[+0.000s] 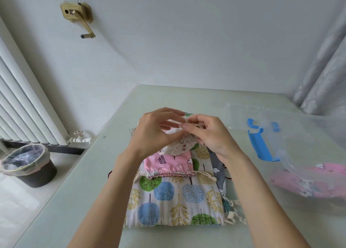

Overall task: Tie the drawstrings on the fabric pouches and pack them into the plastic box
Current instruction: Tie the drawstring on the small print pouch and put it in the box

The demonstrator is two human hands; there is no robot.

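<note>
**Ana:** Up at twelve o'clock of the pouch pile, both hands meet over the small white pouch (182,146). Which step is this, would you say?

**Ben:** The tying, I judge. The left hand (155,133) and the right hand (209,133) each have fingertips pinched together at the gathered mouth, on what I take to be the drawstring; the cord itself is too small to make out. So each grip is clamped there, not apart.

**Ana:** And the rest of the pouches?

**Ben:** The white one sits on top of the pink pouch (168,163), which lies on the tree-print pouch (176,197), with a grey pouch (219,173) poking out at three o'clock of the pile. All of them rest on the bench (74,201).

**Ana:** The plastic box (299,154)?

**Ben:** Well out at three o'clock, with blue clips (262,146), and something pink (309,180) already lying inside, likely a packed pouch.

**Ana:** What does the next move call for?

**Ben:** Probably pulling the knot snug without letting the gathers loosen, then carrying the pouch right to the box.
</note>
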